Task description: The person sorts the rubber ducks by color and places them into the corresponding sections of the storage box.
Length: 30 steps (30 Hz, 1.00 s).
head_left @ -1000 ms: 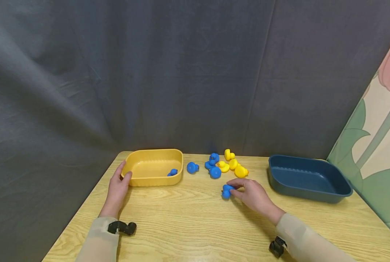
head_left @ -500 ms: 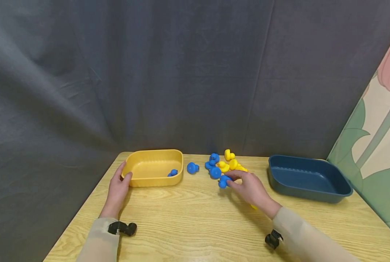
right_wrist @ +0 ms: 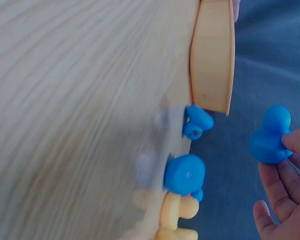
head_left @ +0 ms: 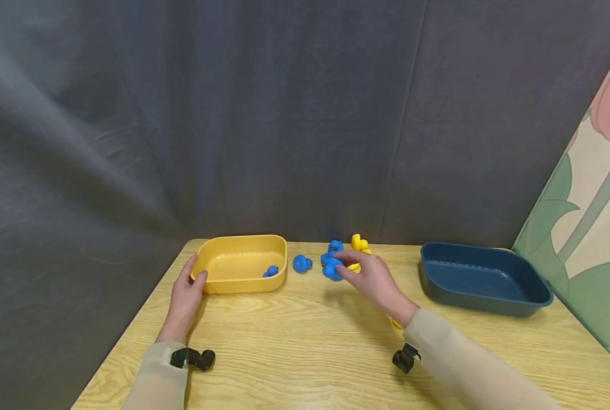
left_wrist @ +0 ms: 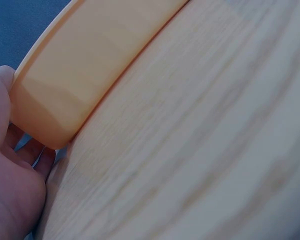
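My left hand [head_left: 184, 293] grips the left end of a yellow plastic bin [head_left: 243, 285], its thumb at the rim and fingers round the corner in the left wrist view. One small blue duck [head_left: 271, 271] lies in the bin's right front corner. My right hand [head_left: 374, 279] pinches a blue rubber duck [right_wrist: 271, 142] between thumb and fingers, raised off the table in the right wrist view. From the head it overlaps the cluster of blue ducks [head_left: 335, 246]. Another blue duck [head_left: 301, 263] lies tipped over just right of the bin.
Several yellow ducks [head_left: 358, 242] lie behind my right hand, partly hidden. Under my right forearm shows part of another yellow one [head_left: 396, 323]. A dark blue bin [head_left: 484, 304] stands at the right of the wooden table [head_left: 284, 353]. Behind hangs a dark curtain [head_left: 284, 125].
My right hand has lifted the blue duck off the table and carried it left and away from me, toward the bin side. My left hand stays on the yellow bin.
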{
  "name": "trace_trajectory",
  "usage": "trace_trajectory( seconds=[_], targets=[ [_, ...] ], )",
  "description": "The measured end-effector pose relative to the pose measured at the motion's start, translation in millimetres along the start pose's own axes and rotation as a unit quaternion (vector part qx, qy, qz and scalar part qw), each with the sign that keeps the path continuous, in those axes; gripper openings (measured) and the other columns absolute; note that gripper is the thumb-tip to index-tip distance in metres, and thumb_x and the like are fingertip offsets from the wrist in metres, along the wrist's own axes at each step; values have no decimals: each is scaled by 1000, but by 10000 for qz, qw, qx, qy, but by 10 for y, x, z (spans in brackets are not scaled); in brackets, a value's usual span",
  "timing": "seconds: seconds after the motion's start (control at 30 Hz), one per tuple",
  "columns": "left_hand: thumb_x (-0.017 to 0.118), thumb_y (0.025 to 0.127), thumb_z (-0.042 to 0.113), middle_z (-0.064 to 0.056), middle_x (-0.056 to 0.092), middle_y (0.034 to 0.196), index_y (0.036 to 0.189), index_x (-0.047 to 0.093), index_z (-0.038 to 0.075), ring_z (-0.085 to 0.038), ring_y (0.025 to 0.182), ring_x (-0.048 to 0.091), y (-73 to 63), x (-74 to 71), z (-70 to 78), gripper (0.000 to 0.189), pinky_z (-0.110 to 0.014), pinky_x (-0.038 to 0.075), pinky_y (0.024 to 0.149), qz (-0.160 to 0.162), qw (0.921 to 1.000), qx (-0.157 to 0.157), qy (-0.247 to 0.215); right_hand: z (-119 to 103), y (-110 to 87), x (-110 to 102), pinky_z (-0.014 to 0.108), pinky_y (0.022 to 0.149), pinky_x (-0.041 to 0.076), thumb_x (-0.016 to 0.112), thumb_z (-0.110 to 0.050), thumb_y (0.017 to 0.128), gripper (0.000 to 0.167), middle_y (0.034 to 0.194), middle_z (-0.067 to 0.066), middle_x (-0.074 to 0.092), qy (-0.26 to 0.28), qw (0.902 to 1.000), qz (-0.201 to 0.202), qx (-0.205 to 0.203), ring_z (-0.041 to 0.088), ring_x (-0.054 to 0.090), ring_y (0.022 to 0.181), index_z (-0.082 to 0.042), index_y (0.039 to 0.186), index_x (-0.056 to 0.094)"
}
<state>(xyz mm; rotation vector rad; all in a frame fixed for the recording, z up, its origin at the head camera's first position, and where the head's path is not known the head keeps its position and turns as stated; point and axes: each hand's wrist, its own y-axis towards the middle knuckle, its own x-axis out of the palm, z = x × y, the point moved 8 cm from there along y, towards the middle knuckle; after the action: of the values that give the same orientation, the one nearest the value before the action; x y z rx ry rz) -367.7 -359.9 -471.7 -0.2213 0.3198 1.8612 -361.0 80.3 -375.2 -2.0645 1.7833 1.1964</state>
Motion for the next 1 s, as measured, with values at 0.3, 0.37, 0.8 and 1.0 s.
trace_trajectory(
  seconds=[0.3, 0.37, 0.8, 1.0],
  targets=[
    [49, 117, 25, -9, 16, 184, 179, 18, 19, -30, 169, 11, -1, -23, -36, 70, -51, 15, 136, -23, 9999, -100, 1, -146, 177, 198, 37, 85, 61, 81, -14, 103, 32, 116, 4, 80, 310, 9995, -22, -82, 23, 72, 103, -5, 133, 79],
    [49, 117, 25, -9, 16, 184, 179, 18, 19, -30, 170, 10, -3, -26, -33, 70, -51, 15, 136, -22, 9999, -117, 7, -178, 217, 252, 36, 83, 61, 80, -15, 103, 32, 116, 3, 80, 362, 9993, -26, -62, 23, 72, 103, -7, 134, 79],
    [49, 117, 24, -9, 15, 184, 179, 17, 19, -30, 169, 12, 12, -44, -53, 71, -51, 15, 136, -29, 9999, -99, 47, -433, 428, 699, 34, 75, 57, 78, -23, 106, 33, 117, -2, 78, 521, 9986, -56, 69, 20, 66, 99, -15, 138, 79],
    [50, 117, 23, -9, 15, 184, 179, 19, 18, -30, 169, 11, 17, -53, -56, 70, -51, 15, 136, 17, 10000, -86, -27, -522, 501, 922, 31, 76, 59, 77, -21, 106, 30, 119, -1, 79, 535, 9985, -96, -32, 18, 68, 94, -13, 135, 80]
  ],
)
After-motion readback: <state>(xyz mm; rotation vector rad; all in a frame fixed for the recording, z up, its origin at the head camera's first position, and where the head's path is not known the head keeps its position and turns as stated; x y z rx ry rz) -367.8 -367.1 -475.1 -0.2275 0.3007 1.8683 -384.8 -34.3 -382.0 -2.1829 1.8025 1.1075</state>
